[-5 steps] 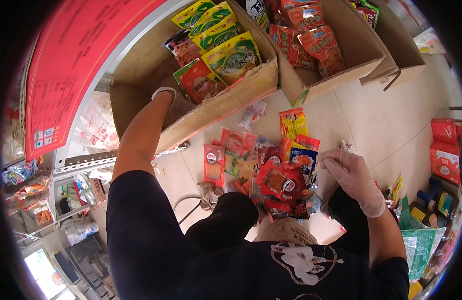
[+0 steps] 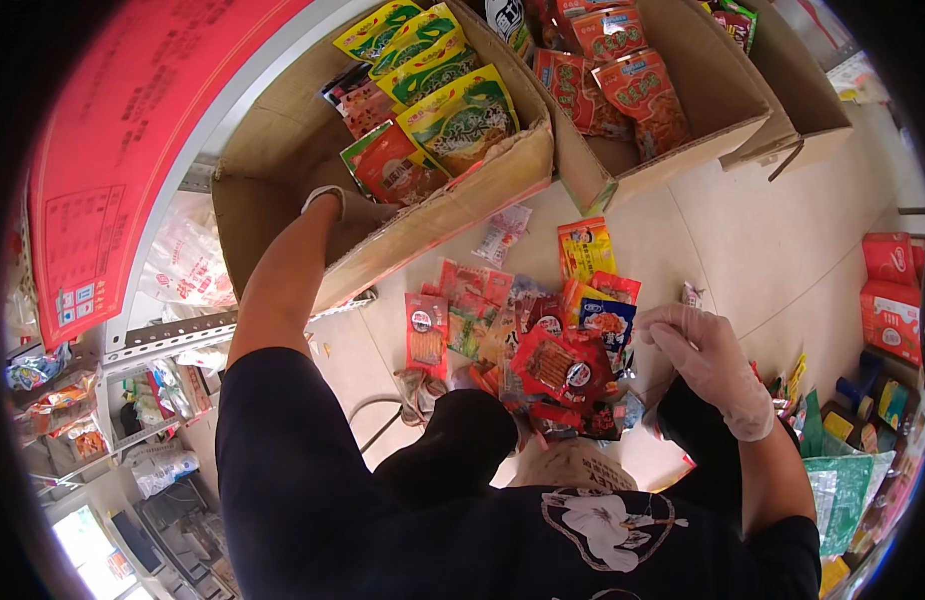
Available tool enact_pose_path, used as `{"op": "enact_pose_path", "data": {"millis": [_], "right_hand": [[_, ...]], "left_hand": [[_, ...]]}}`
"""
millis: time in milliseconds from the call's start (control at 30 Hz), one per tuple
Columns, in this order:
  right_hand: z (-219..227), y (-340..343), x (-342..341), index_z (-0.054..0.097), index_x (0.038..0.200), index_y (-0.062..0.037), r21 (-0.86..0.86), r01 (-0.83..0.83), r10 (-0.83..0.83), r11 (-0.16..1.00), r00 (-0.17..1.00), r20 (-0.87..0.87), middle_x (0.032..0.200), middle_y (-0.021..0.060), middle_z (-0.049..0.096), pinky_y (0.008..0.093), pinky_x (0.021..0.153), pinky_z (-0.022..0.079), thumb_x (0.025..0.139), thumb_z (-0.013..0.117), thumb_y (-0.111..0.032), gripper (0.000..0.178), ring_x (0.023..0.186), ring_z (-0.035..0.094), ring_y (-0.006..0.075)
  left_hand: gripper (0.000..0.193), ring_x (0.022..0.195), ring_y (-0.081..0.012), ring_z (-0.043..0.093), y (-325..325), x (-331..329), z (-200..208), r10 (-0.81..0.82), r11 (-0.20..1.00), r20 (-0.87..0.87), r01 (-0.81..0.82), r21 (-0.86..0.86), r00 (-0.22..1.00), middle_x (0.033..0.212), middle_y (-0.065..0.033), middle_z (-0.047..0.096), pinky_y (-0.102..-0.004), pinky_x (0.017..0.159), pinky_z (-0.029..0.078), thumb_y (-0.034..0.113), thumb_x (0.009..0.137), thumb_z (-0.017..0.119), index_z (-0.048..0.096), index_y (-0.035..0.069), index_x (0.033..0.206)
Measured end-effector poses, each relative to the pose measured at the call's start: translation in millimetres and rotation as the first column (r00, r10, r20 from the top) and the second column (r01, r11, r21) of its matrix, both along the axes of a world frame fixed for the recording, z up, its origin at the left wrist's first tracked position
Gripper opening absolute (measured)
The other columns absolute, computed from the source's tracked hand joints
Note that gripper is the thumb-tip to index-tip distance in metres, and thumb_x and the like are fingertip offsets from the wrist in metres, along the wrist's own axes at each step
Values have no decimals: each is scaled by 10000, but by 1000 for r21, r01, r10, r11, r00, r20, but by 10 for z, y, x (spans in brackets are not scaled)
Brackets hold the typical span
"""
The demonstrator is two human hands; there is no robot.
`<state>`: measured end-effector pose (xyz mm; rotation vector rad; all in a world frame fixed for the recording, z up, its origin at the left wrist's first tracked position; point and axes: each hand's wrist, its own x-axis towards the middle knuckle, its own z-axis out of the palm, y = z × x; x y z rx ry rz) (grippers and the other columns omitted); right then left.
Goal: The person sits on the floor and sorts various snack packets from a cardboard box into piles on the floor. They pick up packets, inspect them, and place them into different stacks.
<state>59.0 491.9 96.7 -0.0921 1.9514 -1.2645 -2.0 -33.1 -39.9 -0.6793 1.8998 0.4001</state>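
Note:
My left hand (image 2: 362, 213), in a clear glove, reaches down into a cardboard box (image 2: 482, 188). Its fingers are hidden behind the box's near wall, close to a red and green snack packet (image 2: 394, 165). Yellow-green snack packets (image 2: 460, 118) stand in a row in the same box. My right hand (image 2: 707, 365), also gloved, hovers to the right of a pile of snack packets; its fingers are loosely bent and nothing shows in them. Nearest to it lies a dark blue packet (image 2: 604, 322). Red packets (image 2: 557, 362) lie on top of the pile, between my knees.
A second cardboard box (image 2: 697, 150) holds orange-red packets (image 2: 644, 100). Single packets, one yellow and red (image 2: 585, 248), lie on the tiled floor. Metal shelving (image 2: 167, 340) with bagged goods stands at the left. Red cartons (image 2: 890, 320) and dark bottles (image 2: 847, 425) are at the right.
My left hand has shifted right inside the box, toward the standing packets, and more of the glove shows. My right hand has hardly moved.

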Motion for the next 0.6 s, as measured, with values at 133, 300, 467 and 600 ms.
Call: {"op": "enact_pose_path", "data": {"millis": [133, 300, 467, 600], "right_hand": [[-18, 72, 14, 629, 1024, 12, -35, 1, -5, 999, 994, -113, 758, 3, 595, 212, 630, 436, 906, 564, -137, 200, 687, 500, 49], [27, 109, -8, 625, 1031, 10, 27, -100, 104, 995, 978, -182, 742, 33, 596, 217, 640, 439, 900, 565, -131, 201, 687, 503, 57], [106, 123, 25, 622, 1001, 27, -1, -121, 118, 993, 974, -194, 783, 42, 610, 238, 728, 456, 896, 535, -117, 198, 745, 537, 82], [-11, 301, 52, 622, 1045, 6, 36, -148, 152, 988, 952, -264, 746, 76, 615, 246, 661, 454, 899, 558, -179, 245, 670, 509, 82]], "left_hand": [[534, 854, -181, 604, 74, -191, -398, 296, 925, -78, -265, 273, 952, 1074, -76, 634, -356, 718, 499, 518, 860, 554, 568, 74, 1156], [487, 804, -165, 595, 9, -177, -217, -8, 977, -112, 31, 212, 994, 985, -52, 643, -337, 691, 497, 469, 849, 578, 568, 81, 1143], [435, 845, -197, 617, -43, -97, 41, -272, 962, -13, 271, -10, 962, 1035, -80, 642, -358, 730, 502, 383, 873, 544, 561, 90, 1194], [406, 894, -236, 635, 173, -145, 521, -462, 831, -81, 398, -389, 883, 990, -120, 660, -398, 739, 502, 365, 882, 509, 590, 73, 1152]]}}
